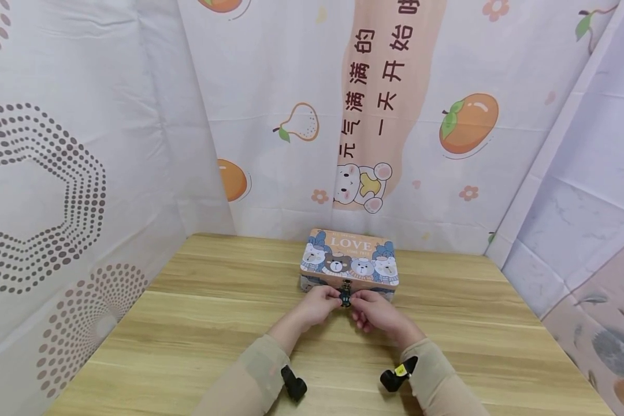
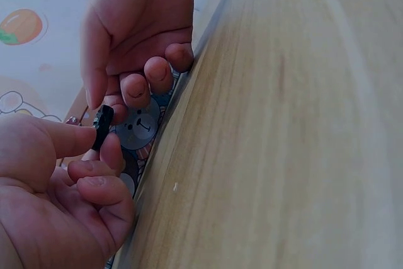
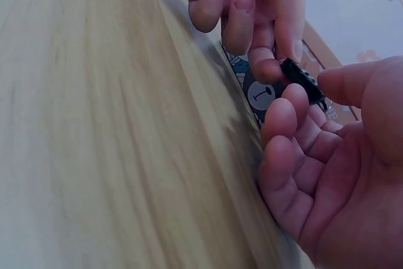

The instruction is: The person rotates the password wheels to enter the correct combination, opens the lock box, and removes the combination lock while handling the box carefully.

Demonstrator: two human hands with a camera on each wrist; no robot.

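Observation:
A small black combination padlock (image 1: pixel 345 298) hangs at the gold latch (image 1: pixel 346 283) on the front of a lidded tin box (image 1: pixel 362 279). My left hand (image 1: pixel 316 304) pinches the padlock from the left between thumb and index finger. From the other side my right hand (image 1: pixel 377 312) pinches it too, its remaining fingers curled beneath. Ridged dials show along one face of the padlock (image 3: pixel 303 82) in the right wrist view. The tin's lid is down and carries cartoon bears and the word LOVE.
The tin stands near the back edge of a wood-grain table (image 1: pixel 229 289). Behind it hangs a white curtain (image 1: pixel 270 75) printed with fruit and writing. More printed curtains close in the left (image 1: pixel 135 173) and right (image 1: pixel 577 173) sides.

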